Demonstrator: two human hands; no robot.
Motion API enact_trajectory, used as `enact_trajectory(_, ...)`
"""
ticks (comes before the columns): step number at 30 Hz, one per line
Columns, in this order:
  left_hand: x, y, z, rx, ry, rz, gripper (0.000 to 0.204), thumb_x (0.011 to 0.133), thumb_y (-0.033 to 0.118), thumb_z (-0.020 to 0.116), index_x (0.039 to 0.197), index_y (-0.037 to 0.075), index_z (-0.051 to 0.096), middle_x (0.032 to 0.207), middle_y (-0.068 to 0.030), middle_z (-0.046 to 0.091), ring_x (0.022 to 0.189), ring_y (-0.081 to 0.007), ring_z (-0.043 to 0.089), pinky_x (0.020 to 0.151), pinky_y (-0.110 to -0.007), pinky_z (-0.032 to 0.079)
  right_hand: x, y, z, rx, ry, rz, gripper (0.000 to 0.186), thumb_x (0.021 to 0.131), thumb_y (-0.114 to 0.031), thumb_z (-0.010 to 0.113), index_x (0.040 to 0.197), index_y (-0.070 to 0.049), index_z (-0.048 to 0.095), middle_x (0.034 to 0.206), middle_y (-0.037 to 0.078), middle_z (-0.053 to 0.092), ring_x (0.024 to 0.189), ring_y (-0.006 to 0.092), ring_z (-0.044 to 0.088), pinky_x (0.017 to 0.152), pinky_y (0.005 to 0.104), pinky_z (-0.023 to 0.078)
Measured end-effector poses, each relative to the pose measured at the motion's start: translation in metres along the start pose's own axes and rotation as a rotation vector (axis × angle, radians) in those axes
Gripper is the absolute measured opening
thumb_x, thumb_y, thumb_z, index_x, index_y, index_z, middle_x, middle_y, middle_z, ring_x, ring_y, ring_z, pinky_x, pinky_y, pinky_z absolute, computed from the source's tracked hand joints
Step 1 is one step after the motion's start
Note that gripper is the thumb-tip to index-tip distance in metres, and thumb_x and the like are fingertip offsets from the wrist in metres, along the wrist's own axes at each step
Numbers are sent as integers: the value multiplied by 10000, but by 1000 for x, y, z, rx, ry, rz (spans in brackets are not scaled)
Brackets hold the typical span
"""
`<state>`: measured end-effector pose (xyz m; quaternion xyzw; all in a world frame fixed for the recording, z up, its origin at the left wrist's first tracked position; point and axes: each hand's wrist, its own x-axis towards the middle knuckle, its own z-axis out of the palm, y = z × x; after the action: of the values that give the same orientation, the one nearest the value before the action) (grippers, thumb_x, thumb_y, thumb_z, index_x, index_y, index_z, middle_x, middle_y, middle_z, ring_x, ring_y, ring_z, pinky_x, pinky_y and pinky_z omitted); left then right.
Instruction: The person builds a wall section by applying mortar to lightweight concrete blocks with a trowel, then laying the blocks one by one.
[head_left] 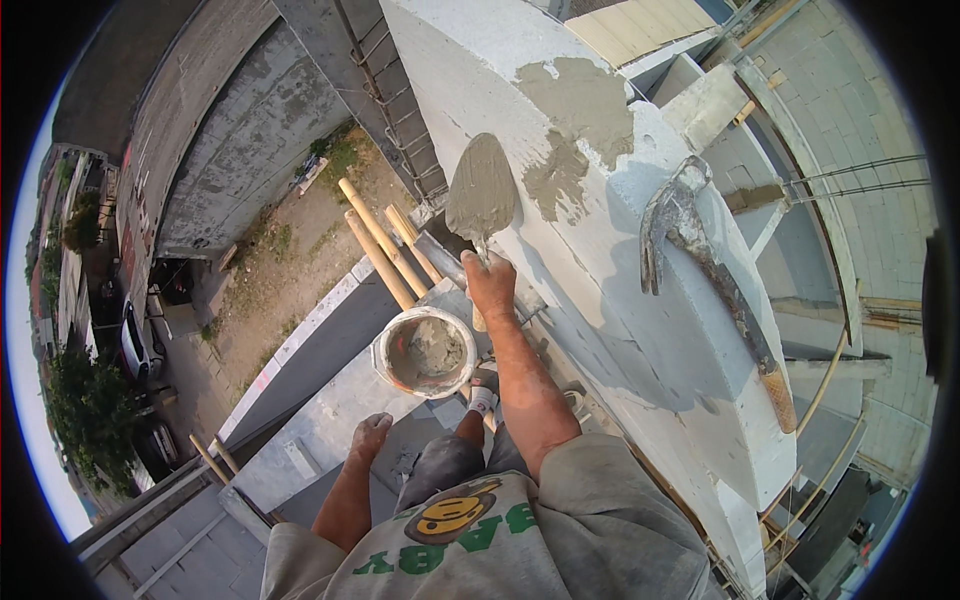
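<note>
My right hand (490,288) is closed round the handle of a trowel (481,190). Grey wet mortar coats the trowel's broad blade, which is raised beside the pale block wall (600,260). Below and to the left of that hand stands a round bucket (425,352), its rim crusted white and some grey mortar inside. My left hand (371,436) hangs low near the bucket, apart from it, dusty and with nothing visible in it; its fingers look loosely extended. A patch of spread mortar (585,110) covers part of the wall's upper face.
A claw hammer (715,265) with a worn grip lies on the wall to the right. Bamboo poles (380,250) stick up behind the bucket. A rebar cage (385,95) rises at the far side. Beyond the wall edge (300,345), the ground (265,265) lies well below.
</note>
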<state>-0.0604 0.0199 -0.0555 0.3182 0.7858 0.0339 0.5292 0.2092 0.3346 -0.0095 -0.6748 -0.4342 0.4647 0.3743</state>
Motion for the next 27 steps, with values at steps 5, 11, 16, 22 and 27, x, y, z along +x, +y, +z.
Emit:
enact_trajectory(5, 3, 12, -7, -7, 32, 59, 467, 879, 392, 526, 1118, 4, 628, 1022, -203, 658, 976, -304, 626, 881, -367, 456, -50, 36, -22, 173, 117, 22, 362, 810, -307, 590, 844, 49, 647, 723, 196, 621, 647, 304, 585, 601, 394, 465)
enact_trajectory(11, 15, -16, -3, -44, 54, 41, 441, 861, 382, 540, 1030, -13, 641, 842, -52, 617, 758, -156, 572, 729, -300, 461, -49, 21, -41, -205, 184, 83, 452, 816, -361, 580, 942, 65, 661, 847, 293, 643, 861, 437, 631, 785, 465, 486)
enact_trajectory(16, 5, 15, 2, -10, 3, 25, 476, 859, 399, 530, 1121, 15, 632, 979, -181, 669, 930, -282, 632, 851, -367, 464, -60, 55, -31, -314, 121, 253, 504, 806, -429, 587, 897, 60, 672, 856, 316, 630, 898, 444, 621, 809, 474, 484)
enact_trajectory(22, 1, 34, 0, -57, 15, 65, 466, 858, 399, 548, 1116, 22, 640, 864, -129, 666, 771, -214, 619, 756, -343, 481, -83, 40, -63, -472, 30, 334, 492, 810, -422, 595, 883, 60, 662, 883, 315, 632, 914, 431, 621, 808, 476, 483)
enact_trajectory(27, 2, 28, 7, -52, 22, 72, 458, 863, 393, 561, 1113, 17, 643, 776, -85, 641, 678, -171, 577, 684, -327, 477, -92, 0, -80, -451, 147, 51, 501, 823, -398, 610, 967, 82, 602, 934, 294, 634, 921, 444, 610, 804, 475, 477)
